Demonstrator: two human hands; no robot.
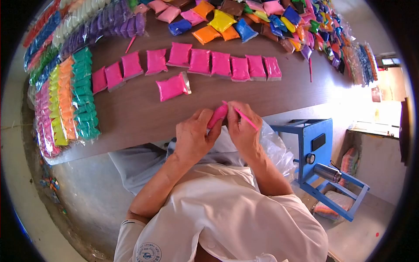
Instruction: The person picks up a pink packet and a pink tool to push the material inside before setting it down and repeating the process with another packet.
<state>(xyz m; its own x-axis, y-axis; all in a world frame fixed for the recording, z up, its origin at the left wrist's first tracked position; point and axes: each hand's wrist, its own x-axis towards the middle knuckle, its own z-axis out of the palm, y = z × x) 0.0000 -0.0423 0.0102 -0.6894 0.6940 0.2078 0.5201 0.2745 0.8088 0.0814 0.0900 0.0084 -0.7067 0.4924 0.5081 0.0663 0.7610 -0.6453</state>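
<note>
My left hand (pixel 192 135) is closed around a small bright pink packet (pixel 218 115), held upright above the table's near edge. My right hand (pixel 243 131) is at the packet's upper end, fingers pinched there. A thin pink stick (pixel 246 119) is also held in the right hand, slanting across its fingers. What the right fingertips grip at the packet is partly hidden. Just beyond my hands, one pink packet (pixel 171 88) lies alone on the brown table (pixel 131 118). Behind it stretches a curved row of similar pink packets (pixel 200 61).
Bagged strips of teal packets (pixel 86 96) and other colours line the left side. A pile of mixed-colour packets (pixel 222 21) covers the back. On my right stands a blue stool (pixel 321 131) with a phone (pixel 318 142) and a metal flask (pixel 327 173). Clear plastic (pixel 277 150) lies beside my lap.
</note>
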